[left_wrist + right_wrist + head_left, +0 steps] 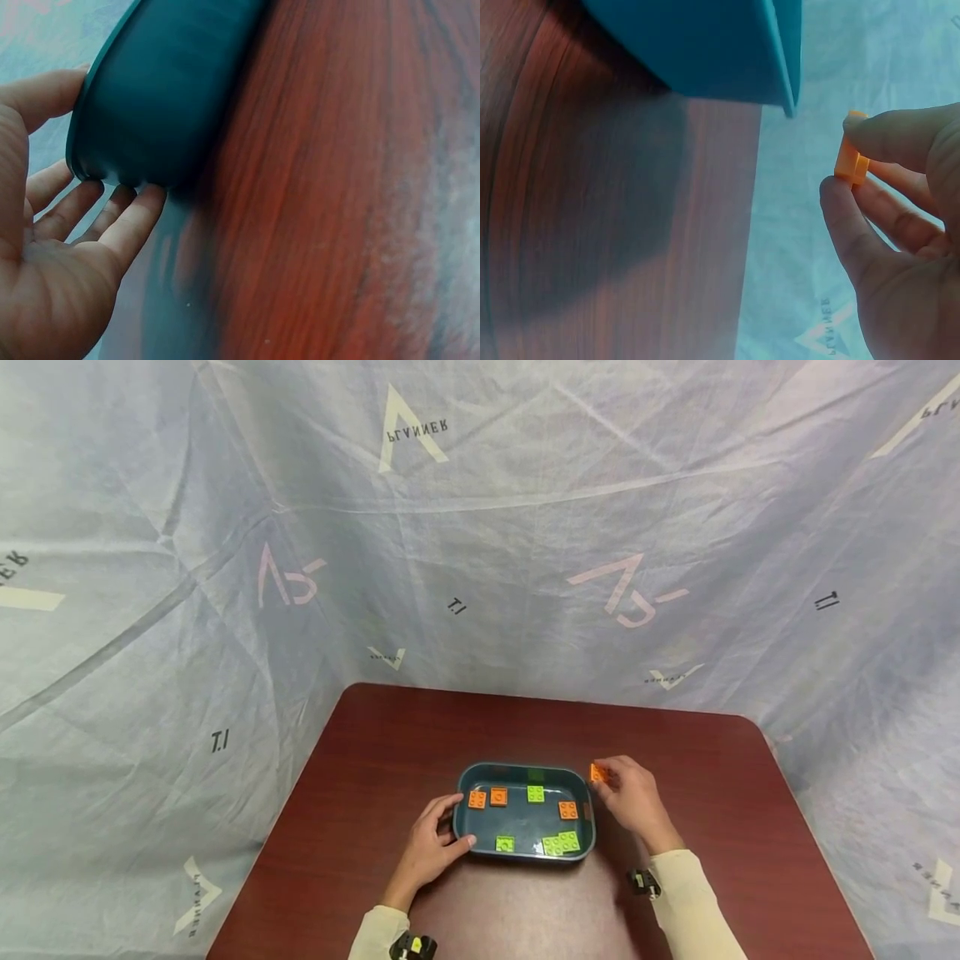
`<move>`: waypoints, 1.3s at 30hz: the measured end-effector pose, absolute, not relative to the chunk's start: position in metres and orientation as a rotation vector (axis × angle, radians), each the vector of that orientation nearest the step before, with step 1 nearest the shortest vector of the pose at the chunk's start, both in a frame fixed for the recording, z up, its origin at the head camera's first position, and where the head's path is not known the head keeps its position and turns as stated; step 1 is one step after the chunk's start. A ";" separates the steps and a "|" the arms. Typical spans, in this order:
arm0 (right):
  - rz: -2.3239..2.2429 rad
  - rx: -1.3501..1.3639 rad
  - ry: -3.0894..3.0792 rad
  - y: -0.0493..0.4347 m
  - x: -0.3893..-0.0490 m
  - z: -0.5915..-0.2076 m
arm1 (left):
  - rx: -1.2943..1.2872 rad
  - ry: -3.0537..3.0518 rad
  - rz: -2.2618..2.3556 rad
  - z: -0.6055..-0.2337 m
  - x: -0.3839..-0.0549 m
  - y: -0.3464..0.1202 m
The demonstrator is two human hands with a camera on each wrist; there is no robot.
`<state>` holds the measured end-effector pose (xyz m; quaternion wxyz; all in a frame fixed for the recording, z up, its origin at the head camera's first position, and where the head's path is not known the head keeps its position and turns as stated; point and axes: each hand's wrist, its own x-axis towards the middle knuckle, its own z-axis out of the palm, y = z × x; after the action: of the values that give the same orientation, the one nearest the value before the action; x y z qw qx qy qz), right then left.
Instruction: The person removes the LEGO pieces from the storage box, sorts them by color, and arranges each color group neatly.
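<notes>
My left hand [431,850] holds the left end of a dark teal tray [517,857]. Its thumb lies at the front left rim, and in the left wrist view the fingertips press on the outer wall [169,97]. Beyond the tray's right end, my right hand [637,800] pinches a small orange toy brick [847,161] between thumb and fingers, raised near the rim. Inside the tray lie an orange brick [477,799], a second orange one turned stud-side down [498,797] and a third orange brick [567,810]. Green bricks [535,793] lie among them, some grouped at the front right.
The tray stands on a dark red wood-grain table [420,727] with rounded far corners. Pale printed cloth [510,543] hangs behind and at both sides of it. A black band with a small device [643,883] is on the right wrist, another [412,946] on the left.
</notes>
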<state>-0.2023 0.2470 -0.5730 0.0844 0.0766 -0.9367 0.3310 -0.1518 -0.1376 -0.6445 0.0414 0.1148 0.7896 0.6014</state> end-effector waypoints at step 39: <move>0.850 0.128 -2.987 0.268 -0.231 -0.626 | 0.351 2.377 1.865 -0.646 -0.153 -0.139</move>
<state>-0.2309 0.2685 -0.6263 0.0165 0.0411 -0.9609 0.2735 -0.1528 -0.1390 -0.6457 0.0499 0.1153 0.7806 0.6123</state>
